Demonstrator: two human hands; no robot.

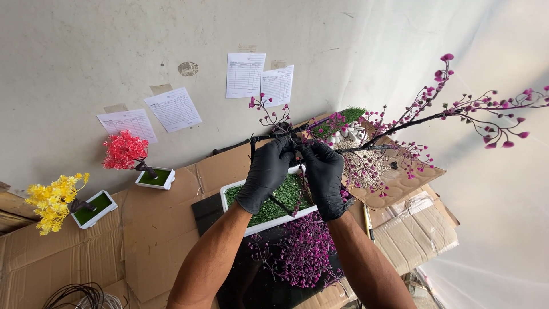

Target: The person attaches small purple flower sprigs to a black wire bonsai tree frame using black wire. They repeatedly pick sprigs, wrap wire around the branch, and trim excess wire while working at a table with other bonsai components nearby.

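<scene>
Both hands in black gloves, raised over the middle of the counter. Left hand (pixel 269 171) and right hand (pixel 323 174) sit side by side, fingers curled shut around the dark trunk of a wire tree (pixel 400 123) with magenta buds. Its branches fan out to the right and far side, one short sprig rising to the left of the hands.

Directly beneath the hands: a white rectangular tray (pixel 229 191) lined with green turf. Near side of the tray, a heap of loose magenta sprigs (pixel 300 252) on a dark mat.

Far left, two finished small trees in white trays, one red (pixel 126 151), one yellow (pixel 54 200). Flattened cardboard (pixel 154 240) covers the counter. Paper forms (pixel 246 74) are taped to the wall.
</scene>
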